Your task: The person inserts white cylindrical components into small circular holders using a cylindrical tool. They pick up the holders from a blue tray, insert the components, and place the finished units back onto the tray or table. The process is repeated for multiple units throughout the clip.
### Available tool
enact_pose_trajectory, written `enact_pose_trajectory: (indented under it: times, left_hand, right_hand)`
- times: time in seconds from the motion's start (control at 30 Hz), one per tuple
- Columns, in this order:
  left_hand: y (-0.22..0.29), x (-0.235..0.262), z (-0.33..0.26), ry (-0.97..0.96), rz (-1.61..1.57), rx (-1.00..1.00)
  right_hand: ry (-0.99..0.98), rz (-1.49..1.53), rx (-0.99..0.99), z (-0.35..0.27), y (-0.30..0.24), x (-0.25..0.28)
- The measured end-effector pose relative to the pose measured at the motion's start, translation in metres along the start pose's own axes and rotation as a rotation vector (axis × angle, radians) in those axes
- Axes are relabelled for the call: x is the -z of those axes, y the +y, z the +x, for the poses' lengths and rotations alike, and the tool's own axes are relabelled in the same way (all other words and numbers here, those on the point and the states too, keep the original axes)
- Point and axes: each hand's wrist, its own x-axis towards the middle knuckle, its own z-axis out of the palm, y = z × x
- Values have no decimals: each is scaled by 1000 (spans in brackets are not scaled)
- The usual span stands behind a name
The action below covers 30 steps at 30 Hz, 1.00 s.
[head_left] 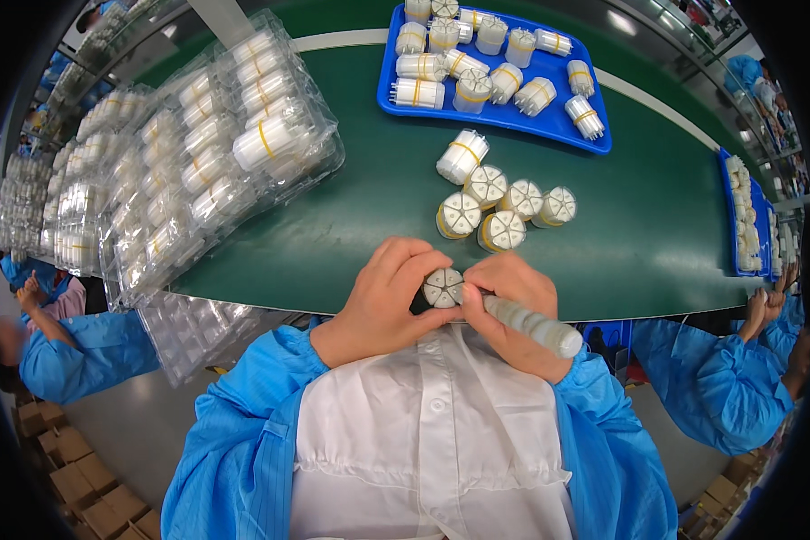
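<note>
Close to my body, at the table's near edge, my left hand point(373, 301) is wrapped round a bundle of white wedge-shaped pieces point(443, 289). Its round segmented end faces up. My right hand point(522, 286) grips a pale, whitish ribbed rod point(535, 328), whose thick round end sticks out to the right. The rod's other end, by my right thumb, meets the rim of the bundle. Beyond my hands stand several similar bundles point(501, 230), end up, some with a yellow band showing. One more bundle point(463, 157) leans at the back of this group.
A blue tray point(549, 135) with several banded bundles lies at the far side of the green table point(369, 207). Stacked clear plastic blister trays point(328, 157) full of bundles stand at left. Another blue tray point(727, 216) is at far right. Blue-sleeved people point(85, 351) sit on both sides.
</note>
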Motion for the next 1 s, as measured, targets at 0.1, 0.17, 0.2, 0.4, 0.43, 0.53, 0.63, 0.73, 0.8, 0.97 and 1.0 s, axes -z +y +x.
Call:
enact_pose_trajectory:
  times: [0.1,0.17,0.2,0.4,0.43,0.53,0.63,0.73,0.8,0.97,1.0]
  left_hand:
    - [0,1,2,12,27,-45]
    - [1,3,4,20,11,-76]
    - [1,3,6,31,-13,-82]
    - [0,1,8,-19,-114,-82]
    - [-1,2,7,-29,-119,-79]
    - [6,5,11,-16,-37,-85]
    - [3,0,2,-48,125,6]
    - [2,-2,4,-22,74,-45]
    - [0,0,6,12,6,-80]
    - [2,0,7,-19,-119,-46]
    - [2,0,6,-25,-132,-43]
  right_hand:
    - [9,3,-3,-2,2,2]
    - [41,6,-17,-4,2,4]
    - [70,-4,-23,-3,-2,7]
    - [44,30,-27,-1,6,4]
    - [39,41,-35,-1,5,3]
    - [12,49,-33,1,4,3]
    - [1,65,-38,1,3,2]
    - [18,37,-34,-3,6,3]
    - [82,12,-29,-2,2,6]
    - [80,24,-23,-2,4,5]
    - [63,26,-38,-2,5,4]
